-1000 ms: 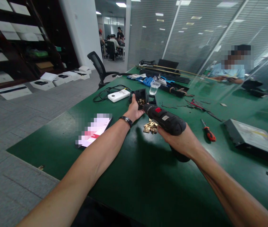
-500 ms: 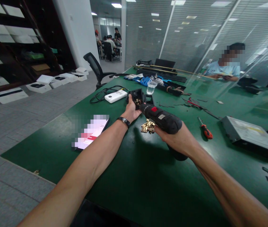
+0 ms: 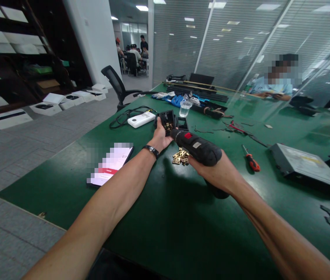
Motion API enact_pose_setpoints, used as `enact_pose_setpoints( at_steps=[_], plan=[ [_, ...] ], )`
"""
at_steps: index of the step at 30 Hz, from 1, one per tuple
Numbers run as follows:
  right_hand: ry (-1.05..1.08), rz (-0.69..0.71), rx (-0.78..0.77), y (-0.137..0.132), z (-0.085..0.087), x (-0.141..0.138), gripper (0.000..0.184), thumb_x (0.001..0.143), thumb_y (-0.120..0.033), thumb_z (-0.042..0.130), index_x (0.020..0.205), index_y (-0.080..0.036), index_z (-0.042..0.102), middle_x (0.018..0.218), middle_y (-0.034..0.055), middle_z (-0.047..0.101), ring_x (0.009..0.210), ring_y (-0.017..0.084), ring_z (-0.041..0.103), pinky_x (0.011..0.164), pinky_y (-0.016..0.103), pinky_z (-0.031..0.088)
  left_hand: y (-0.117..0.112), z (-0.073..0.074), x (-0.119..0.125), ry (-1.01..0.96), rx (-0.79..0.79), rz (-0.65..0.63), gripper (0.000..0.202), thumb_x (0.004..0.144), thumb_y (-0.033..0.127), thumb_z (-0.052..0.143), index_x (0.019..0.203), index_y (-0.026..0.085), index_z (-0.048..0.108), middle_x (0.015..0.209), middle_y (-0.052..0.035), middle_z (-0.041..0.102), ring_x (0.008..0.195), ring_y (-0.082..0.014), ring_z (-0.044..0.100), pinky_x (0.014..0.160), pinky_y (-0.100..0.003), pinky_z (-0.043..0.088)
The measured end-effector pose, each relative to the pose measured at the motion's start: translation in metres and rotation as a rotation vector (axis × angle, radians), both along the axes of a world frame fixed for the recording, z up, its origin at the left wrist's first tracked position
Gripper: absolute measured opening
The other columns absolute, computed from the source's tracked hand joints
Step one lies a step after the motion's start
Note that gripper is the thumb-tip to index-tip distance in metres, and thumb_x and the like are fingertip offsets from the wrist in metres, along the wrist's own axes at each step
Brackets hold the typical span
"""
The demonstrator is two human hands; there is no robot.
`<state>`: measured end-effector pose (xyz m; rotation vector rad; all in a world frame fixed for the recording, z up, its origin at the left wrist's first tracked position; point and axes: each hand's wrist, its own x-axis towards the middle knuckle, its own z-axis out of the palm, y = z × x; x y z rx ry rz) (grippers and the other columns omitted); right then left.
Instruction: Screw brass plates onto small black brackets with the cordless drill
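The left hand's [image 3: 161, 137] fingers grasped one black box [image 3: 165, 116], which sat just beyond the palm. The right hand [image 3: 215, 171] had its fingers clenched around one drill [image 3: 199, 147], nose near the box. One screwdriver [image 3: 252, 161], one phone [image 3: 115, 158] and one heap of uncountable brass pieces [image 3: 180, 157] lay on the counter [image 3: 62, 175].

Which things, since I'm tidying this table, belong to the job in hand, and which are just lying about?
Probably in the job:
- power drill, held
- open black box
- gold-coloured pieces, some in the box, others heaped outside it

Apparently just lying about:
- phone
- white device
- screwdriver, orange-handled
- clear plastic cup
- grey metal case
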<state>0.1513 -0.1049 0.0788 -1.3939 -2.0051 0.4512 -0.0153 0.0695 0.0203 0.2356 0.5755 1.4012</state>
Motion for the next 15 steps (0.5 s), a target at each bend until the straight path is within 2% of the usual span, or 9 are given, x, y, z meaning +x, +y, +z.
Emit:
enact_pose_setpoints(
  at_steps=[6, 12, 15],
  plan=[
    [-0.004, 0.02, 0.005, -0.0005, 0.0006, -0.0004, 0.02, 0.085, -0.029, 0.067, 0.099, -0.016, 0.073, 0.082, 0.0057, 0.075, 0.07, 0.019, 0.064, 0.061, 0.029, 0.049, -0.0016, -0.0005, -0.0015, 0.025, 0.008, -0.031, 0.06, 0.096, 0.068, 0.048, 0.103, 0.012, 0.067, 0.073, -0.0113, 0.069, 0.067, -0.0201, 0.069, 0.066, -0.031, 0.059],
    [0.007, 0.008, -0.03, -0.0017, 0.0011, -0.0006, 0.019, 0.086, -0.032, 0.066, 0.095, -0.017, 0.072, 0.073, 0.0025, 0.07, 0.061, 0.016, 0.058, 0.055, 0.028, 0.045, -0.0016, -0.0004, -0.0014, 0.057, 0.024, -0.024, 0.062, 0.096, 0.07, 0.045, 0.099, 0.012, 0.067, 0.072, -0.0104, 0.068, 0.067, -0.0203, 0.069, 0.066, -0.031, 0.058],
    [0.01, 0.015, -0.018, -0.0015, 0.0014, -0.0005, 0.019, 0.086, -0.031, 0.067, 0.097, -0.017, 0.072, 0.076, 0.0036, 0.071, 0.063, 0.017, 0.06, 0.057, 0.028, 0.046, -0.0021, 0.0004, -0.0014, 0.036, -0.005, -0.037, 0.063, 0.095, 0.071, 0.047, 0.1, 0.012, 0.067, 0.072, -0.0109, 0.069, 0.068, -0.0209, 0.069, 0.066, -0.031, 0.058]
  ],
)
